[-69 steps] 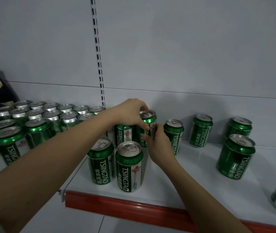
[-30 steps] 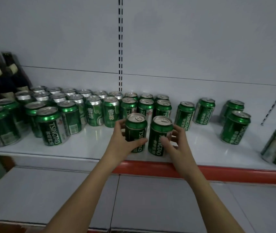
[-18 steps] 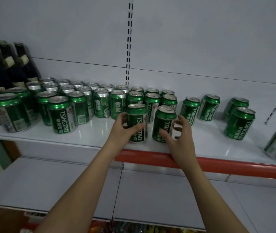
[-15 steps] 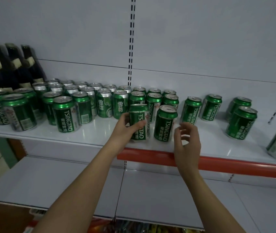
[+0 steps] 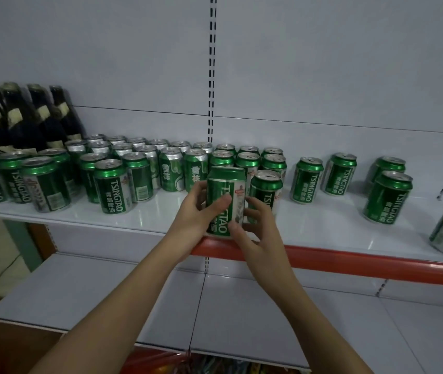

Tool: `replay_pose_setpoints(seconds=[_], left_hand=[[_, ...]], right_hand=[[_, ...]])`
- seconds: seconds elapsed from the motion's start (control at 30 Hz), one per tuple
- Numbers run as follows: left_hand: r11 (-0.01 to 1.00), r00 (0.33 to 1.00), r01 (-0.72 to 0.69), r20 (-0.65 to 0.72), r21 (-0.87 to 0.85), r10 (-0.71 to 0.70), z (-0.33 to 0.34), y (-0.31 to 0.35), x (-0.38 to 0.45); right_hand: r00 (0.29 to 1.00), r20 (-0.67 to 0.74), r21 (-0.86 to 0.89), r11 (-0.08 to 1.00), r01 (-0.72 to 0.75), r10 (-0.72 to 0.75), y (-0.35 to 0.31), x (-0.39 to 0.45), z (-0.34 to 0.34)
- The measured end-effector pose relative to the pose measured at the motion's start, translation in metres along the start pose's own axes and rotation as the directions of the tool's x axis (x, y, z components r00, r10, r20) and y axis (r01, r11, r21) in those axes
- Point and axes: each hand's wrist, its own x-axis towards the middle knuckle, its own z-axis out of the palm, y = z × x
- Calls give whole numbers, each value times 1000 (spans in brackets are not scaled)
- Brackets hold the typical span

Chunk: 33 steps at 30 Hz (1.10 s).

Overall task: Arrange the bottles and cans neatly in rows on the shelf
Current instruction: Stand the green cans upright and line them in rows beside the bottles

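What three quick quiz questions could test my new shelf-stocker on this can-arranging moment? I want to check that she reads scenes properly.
1. True or false: the held can stands on the shelf.
2. Which hands grip it? A) left hand only B) right hand only C) both
3. Fill in: the dark bottles stand at the far ____ of the shelf.

Key: 1 false, it is lifted; 2 C; 3 left.

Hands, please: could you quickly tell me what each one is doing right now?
Left hand: grips the green Tsingtao aluminium can, lifted.
Right hand: fingers curled on the same can's lower right side.
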Motion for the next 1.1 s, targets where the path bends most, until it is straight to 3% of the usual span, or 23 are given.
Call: replay_pose_setpoints(seconds=[0.3,0.53,0.67,0.93,1.1], left_hand=[[994,999,-45,31,101,42,3,26,-14],[947,968,-118,245,299,43,1,55,-6],[940,951,-158,302,303,62,9,82,5],[918,927,-243,352,312,126,25,113,22],[904,926,-268,346,332,148,34,124,42]], right_hand=[[999,38,196,980,24,-33,-11,-5,4],[992,90,275,960,55,-83,-29,-7,-12],[995,62,272,960,65,-84,-40,0,-23],[992,111,129,990,51,-66,-71,26,-61],[988,145,-71,996,61,-50,-83,44,-92]])
